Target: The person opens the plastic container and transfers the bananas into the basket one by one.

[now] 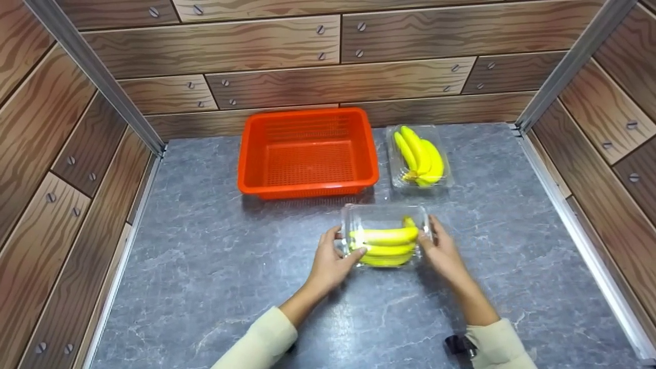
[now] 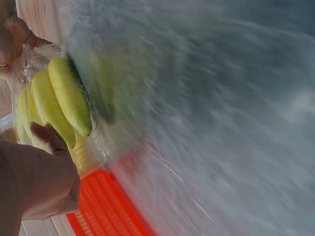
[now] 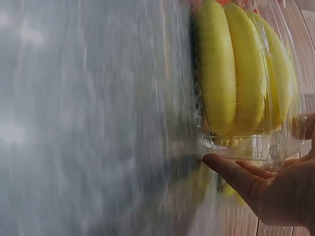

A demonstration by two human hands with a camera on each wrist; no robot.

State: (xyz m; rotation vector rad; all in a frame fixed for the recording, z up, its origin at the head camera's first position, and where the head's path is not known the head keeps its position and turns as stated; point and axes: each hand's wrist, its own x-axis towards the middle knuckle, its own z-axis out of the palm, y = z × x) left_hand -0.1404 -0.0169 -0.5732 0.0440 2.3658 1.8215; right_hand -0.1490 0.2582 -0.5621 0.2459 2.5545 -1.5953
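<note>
Between the two hands is a clear plastic box with a bunch of yellow bananas inside. My left hand holds its left end, the thumb lying over the front corner near the bananas. At the right end, my right hand grips the box, thumb on the near side and fingers behind. The right wrist view shows fingers along the end wall of the box, close over the table. Whether the box touches the table is hard to tell.
Behind the box, to the left, stands an orange-red plastic basket with nothing in it. A second clear box of bananas lies right of the basket. Wood-patterned walls enclose the grey marbled table at the back and sides.
</note>
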